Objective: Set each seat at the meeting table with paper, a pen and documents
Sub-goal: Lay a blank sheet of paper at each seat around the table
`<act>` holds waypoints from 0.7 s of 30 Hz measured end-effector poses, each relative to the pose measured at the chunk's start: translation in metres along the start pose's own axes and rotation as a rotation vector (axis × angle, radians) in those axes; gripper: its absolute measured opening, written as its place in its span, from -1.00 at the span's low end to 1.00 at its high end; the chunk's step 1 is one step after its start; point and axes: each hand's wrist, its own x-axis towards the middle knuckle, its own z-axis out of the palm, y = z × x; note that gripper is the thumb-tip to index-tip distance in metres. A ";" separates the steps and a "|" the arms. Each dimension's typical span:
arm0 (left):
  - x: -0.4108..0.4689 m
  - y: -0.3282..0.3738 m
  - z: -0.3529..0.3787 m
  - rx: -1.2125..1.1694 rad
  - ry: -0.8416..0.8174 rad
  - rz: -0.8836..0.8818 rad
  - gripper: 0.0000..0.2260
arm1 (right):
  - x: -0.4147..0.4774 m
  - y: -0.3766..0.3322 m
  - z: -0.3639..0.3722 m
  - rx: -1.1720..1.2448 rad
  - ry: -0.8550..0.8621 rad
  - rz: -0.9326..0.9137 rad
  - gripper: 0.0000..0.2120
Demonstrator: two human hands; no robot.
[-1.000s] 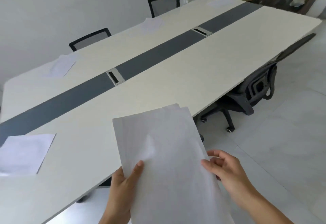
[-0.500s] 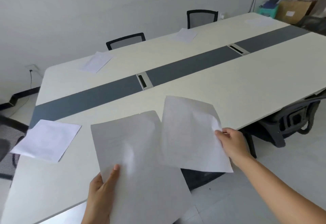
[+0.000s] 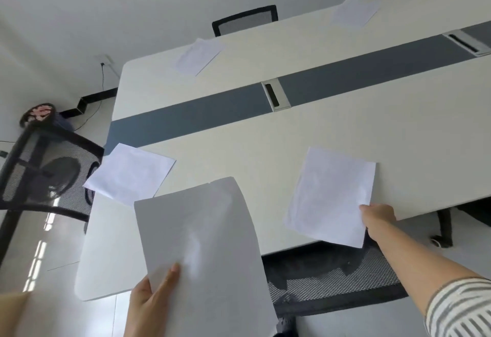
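My left hand (image 3: 151,307) grips a stack of white paper (image 3: 204,251) by its lower left corner, held up over the near edge of the meeting table (image 3: 332,129). My right hand (image 3: 377,217) pinches the right edge of a single white sheet (image 3: 329,196) that lies at the table's near edge, its lower corner hanging over a mesh chair (image 3: 332,281). Three more sheets lie on the table: one at the left end (image 3: 130,172), one at the far left seat (image 3: 196,56), one further right along the far side (image 3: 354,12).
A black mesh chair (image 3: 45,174) stands at the table's left end. Two chair backs (image 3: 245,19) show behind the far edge. A dark strip with a metal cable box (image 3: 276,95) runs down the table's middle. A round bin (image 3: 39,114) sits on the floor at left.
My right hand has drawn the single sheet away from the stack, to the right and down onto the table's near edge. The view has swung left and downward.
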 end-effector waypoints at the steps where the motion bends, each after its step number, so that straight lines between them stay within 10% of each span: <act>1: 0.003 0.001 0.000 0.005 -0.005 -0.003 -0.89 | 0.000 -0.001 0.002 -0.012 0.001 -0.010 -0.85; 21: -0.044 0.062 0.210 0.205 -0.769 0.127 -0.78 | -0.122 0.108 -0.210 0.288 -0.022 -0.213 -0.93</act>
